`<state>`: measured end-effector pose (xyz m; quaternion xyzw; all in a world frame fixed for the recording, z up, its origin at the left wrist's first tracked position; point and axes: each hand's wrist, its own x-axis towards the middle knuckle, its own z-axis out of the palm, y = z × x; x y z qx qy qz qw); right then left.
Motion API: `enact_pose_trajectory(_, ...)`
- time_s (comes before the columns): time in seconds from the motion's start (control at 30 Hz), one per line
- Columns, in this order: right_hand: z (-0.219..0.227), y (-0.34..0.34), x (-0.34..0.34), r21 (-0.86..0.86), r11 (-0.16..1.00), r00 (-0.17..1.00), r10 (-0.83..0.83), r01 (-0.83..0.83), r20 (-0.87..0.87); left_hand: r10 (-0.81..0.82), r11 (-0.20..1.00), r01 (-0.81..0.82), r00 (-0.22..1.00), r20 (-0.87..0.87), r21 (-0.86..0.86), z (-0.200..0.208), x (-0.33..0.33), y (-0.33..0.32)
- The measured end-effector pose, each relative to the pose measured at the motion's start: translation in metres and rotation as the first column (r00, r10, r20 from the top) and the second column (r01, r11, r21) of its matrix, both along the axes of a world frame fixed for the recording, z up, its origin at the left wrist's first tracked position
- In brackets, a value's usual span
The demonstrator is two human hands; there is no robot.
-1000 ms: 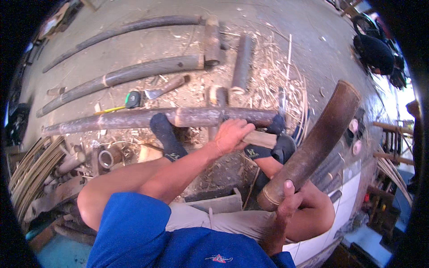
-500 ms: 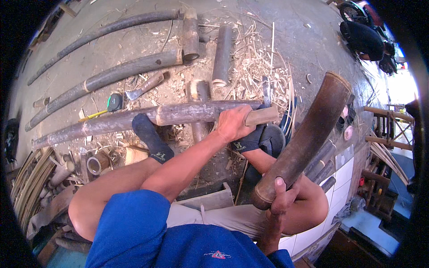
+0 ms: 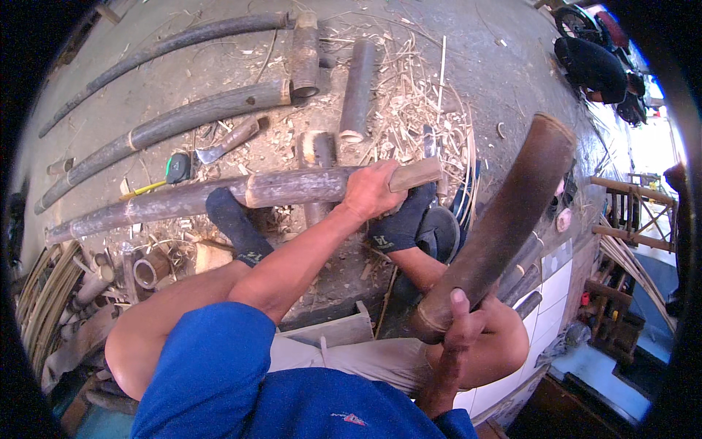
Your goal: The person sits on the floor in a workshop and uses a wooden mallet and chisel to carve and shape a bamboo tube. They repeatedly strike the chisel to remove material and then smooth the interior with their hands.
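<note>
My left hand [image 3: 371, 192] is closed around a short squared wooden piece [image 3: 417, 174], whose pale end juts out to the right of the fist. Whether a blade or anything else is joined to it is hidden. The fist rests at the right end of a long dark bamboo pole [image 3: 292, 188], which lies across the ground in front of my feet. In my right hand [image 3: 464, 322], the lower end of a thick brown bamboo section [image 3: 497, 219] is gripped, thumb along its side. That section slants up to the right, over my right leg, apart from the pole.
Two more long bamboo poles [image 3: 197, 117] lie beyond, with short bamboo pieces [image 3: 358, 88] near them. A hatchet-like knife [image 3: 230, 139] and a green tape measure [image 3: 178, 168] lie among wood shavings. Bamboo strips [image 3: 47, 293] are bundled at left. Another person [image 3: 591, 69] is far right.
The wooden piece in my left hand has tipped, its free end now slightly higher. My right hand and the brown bamboo section are almost still. The whole view has shifted a little.
</note>
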<state>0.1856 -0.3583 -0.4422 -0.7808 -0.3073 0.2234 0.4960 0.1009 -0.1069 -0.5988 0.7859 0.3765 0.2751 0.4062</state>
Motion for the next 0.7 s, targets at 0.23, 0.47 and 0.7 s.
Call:
enact_pose_trajectory(0.23, 0.062, 0.051, 0.005, 0.153, 0.986, 0.99, -0.047, 0.068, -0.133, 0.043, 0.999, -0.043, 0.998, -0.041, 0.021, 0.0, 0.0, 0.0)
enact_pose_trajectory(0.47, 0.029, 0.044, -0.008, -0.286, 0.958, 0.965, -0.052, -0.025, -0.258, 0.015, 0.999, -0.021, 0.992, -0.126, -0.044, -0.003, -0.003, 0.002)
enact_pose_trajectory(0.7, 0.077, 0.028, 0.071, 0.48, 0.799, 0.921, -0.387, 0.362, -0.05, 0.003, 1.0, -0.005, 0.996, -0.093, -0.021, -0.001, -0.001, 0.005)
